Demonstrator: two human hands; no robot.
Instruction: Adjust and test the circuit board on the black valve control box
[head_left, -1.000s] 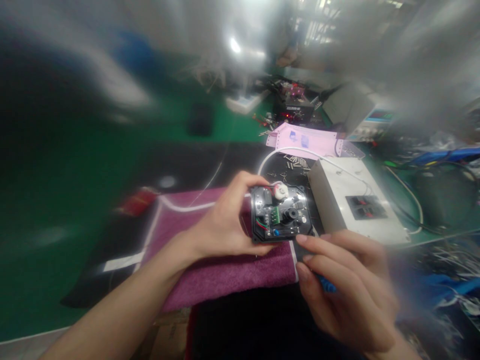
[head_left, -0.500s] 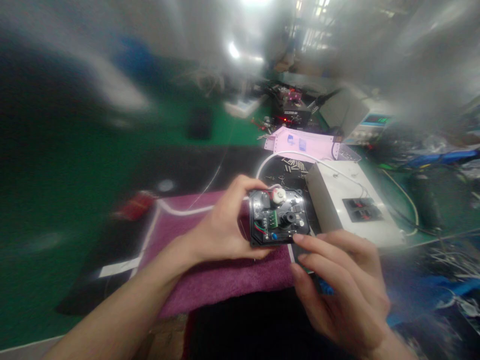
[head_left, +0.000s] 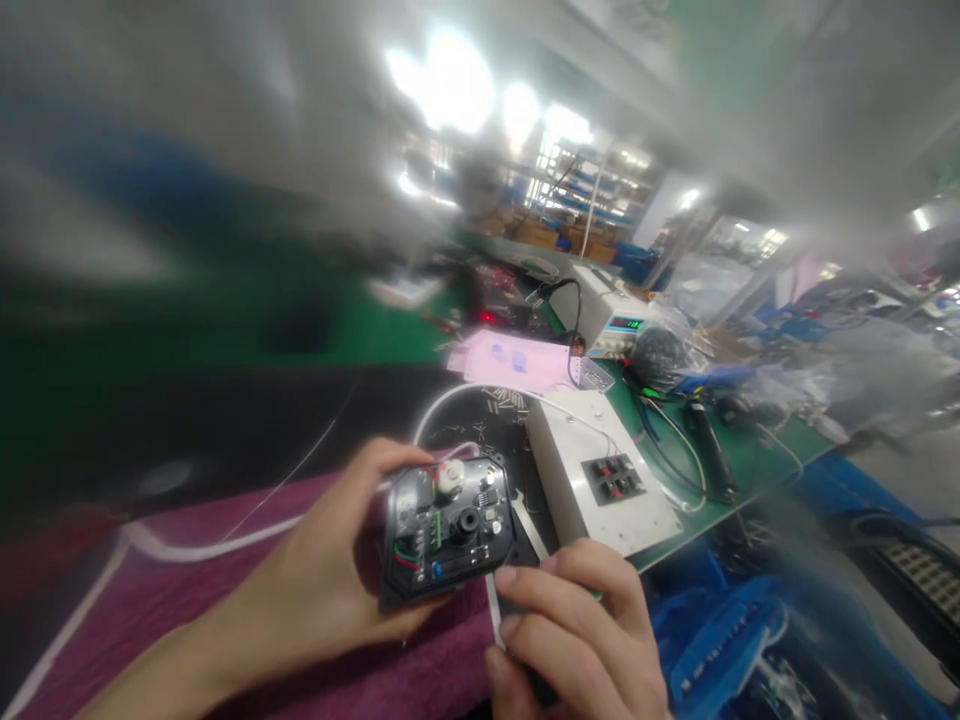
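Note:
My left hand grips a small black circuit module by its left edge, thumb on top, fingers below. The module carries a white round part, a green terminal block and a black cylinder. It is held just above a purple towel. My right hand is at the module's lower right corner with fingers curled; its fingertips touch the module's edge. What the right hand holds is hidden.
A white box with two black sockets stands right of the module, a white cable looping behind it. Pink paper, loose screws, a meter with a green display and dark cables lie further back. Blue items sit at lower right.
The view has swung up and to the right, so both hands and the module now sit lower in the picture. The grip on the module is unchanged.

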